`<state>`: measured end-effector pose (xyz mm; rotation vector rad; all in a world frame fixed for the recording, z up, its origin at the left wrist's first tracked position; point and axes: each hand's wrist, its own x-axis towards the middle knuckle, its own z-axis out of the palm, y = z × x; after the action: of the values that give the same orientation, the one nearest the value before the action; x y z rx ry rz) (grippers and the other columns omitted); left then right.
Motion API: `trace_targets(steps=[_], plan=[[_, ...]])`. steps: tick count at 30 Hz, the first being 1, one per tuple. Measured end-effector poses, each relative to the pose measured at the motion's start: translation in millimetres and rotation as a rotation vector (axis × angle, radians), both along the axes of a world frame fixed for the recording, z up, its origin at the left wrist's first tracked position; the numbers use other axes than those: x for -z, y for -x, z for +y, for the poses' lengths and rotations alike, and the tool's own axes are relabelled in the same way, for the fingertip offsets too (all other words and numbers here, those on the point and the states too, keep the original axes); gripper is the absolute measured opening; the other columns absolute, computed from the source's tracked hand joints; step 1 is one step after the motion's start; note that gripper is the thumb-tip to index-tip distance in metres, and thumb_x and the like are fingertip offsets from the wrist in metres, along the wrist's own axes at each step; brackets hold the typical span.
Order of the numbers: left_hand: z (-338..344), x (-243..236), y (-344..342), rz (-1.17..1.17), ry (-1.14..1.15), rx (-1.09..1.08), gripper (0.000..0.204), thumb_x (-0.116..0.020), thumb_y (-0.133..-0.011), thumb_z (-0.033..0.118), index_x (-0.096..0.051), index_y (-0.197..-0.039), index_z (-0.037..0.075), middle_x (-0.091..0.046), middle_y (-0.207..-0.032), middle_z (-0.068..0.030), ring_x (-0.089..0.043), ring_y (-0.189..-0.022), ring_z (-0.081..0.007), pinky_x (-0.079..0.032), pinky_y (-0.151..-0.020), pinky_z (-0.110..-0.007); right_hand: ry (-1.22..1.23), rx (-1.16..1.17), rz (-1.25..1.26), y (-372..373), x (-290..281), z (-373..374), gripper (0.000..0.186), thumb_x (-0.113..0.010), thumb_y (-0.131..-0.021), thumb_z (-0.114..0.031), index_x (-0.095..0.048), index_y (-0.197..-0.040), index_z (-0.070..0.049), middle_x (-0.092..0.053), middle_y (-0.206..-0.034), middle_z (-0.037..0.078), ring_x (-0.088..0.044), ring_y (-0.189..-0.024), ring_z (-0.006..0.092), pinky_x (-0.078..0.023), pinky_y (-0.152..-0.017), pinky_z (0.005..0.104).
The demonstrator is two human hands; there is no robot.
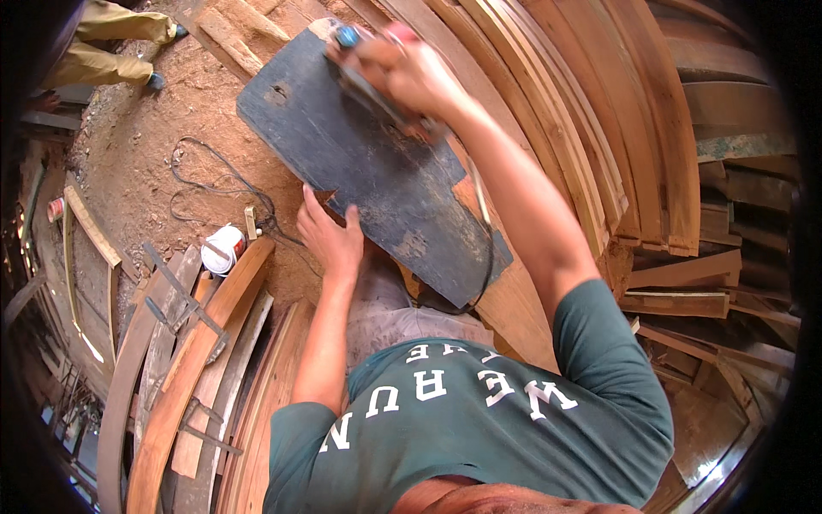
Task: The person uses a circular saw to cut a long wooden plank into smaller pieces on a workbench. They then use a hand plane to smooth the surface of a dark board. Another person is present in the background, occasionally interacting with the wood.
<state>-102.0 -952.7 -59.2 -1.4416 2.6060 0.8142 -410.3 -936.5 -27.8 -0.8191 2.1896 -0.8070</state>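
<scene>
A dark, worn board [342, 141] with chipped edges lies slanted in front of me. At its far right part, my right hand [407, 73] is closed round a long tool with a blue front knob, which looks like an electric planer [377, 94]; motion smears both. A cord [490, 270] trails from the tool's rear over the board toward me. My left hand [330, 236] is at the board's near left edge, thumb and fingers spread, fingertips at a chipped spot. Whether it presses on the edge I cannot tell.
Curved wooden planks [591, 111] are stacked along the right. More curved timbers [201, 351] with metal clamps [184, 304] stand at the left, by a white bucket [223, 248]. A looped black cable [231, 176] lies on sawdust ground. Another person's legs [111, 51] show far left.
</scene>
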Motion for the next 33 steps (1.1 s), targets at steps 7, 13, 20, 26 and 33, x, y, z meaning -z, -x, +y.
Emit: trace_targets(steps=[7,13,20,26,33], plan=[[71,-39,103,0.400,-0.273,0.755,0.054,-0.074,-0.087,0.016,-0.059,-0.136,-0.002,-0.067,-0.111,-0.0155,-0.062,-0.109,-0.0367,-0.050,-0.096,-0.047,-0.076,0.288,-0.112,-133,-56,275,0.025,-0.071,-0.081,-0.008,-0.067,-0.105,0.001,-0.074,-0.096,0.019,-0.074,-0.092,0.0262,-0.057,-0.084,0.0381],[173,-22,99,0.274,-0.183,0.961,0.035,-0.082,-0.082,0.031,-0.068,-0.097,0.002,-0.064,-0.095,-0.0135,-0.064,-0.096,-0.0316,-0.055,-0.082,-0.042,-0.178,0.447,-0.186,-199,-59,375,0.031,-0.075,-0.080,-0.005,-0.071,-0.111,-0.003,-0.076,-0.094,0.020,-0.078,-0.092,0.0302,-0.059,-0.080,0.0387],[124,-13,122,0.176,0.157,0.965,0.048,-0.061,-0.101,0.047,-0.070,-0.091,0.001,-0.065,-0.093,-0.0145,-0.063,-0.092,-0.0294,-0.054,-0.076,-0.041,-0.014,0.404,-0.126,-157,-38,304,0.029,-0.076,-0.082,-0.007,-0.070,-0.110,-0.001,-0.074,-0.095,0.026,-0.077,-0.093,0.0368,-0.058,-0.079,0.0400],[-13,5,172,0.217,-0.064,1.220,0.035,-0.078,-0.087,0.028,-0.065,-0.099,-0.003,-0.065,-0.101,-0.0216,-0.064,-0.102,-0.0364,-0.053,-0.092,-0.046,0.001,0.279,-0.094,-101,-38,210,0.030,-0.074,-0.084,-0.012,-0.071,-0.112,-0.001,-0.073,-0.096,0.027,-0.075,-0.097,0.0393,-0.057,-0.083,0.0437],[-131,-7,89,-0.380,0.073,0.385,0.111,-0.093,-0.076,0.033,-0.029,-0.160,-0.001,-0.023,-0.170,-0.0249,-0.031,-0.154,-0.0423,-0.033,-0.125,-0.048,-0.002,0.222,-0.111,-42,-5,105,0.025,-0.073,-0.087,-0.020,-0.075,-0.107,-0.004,-0.074,-0.100,0.026,-0.074,-0.101,0.0409,-0.056,-0.086,0.0456]])
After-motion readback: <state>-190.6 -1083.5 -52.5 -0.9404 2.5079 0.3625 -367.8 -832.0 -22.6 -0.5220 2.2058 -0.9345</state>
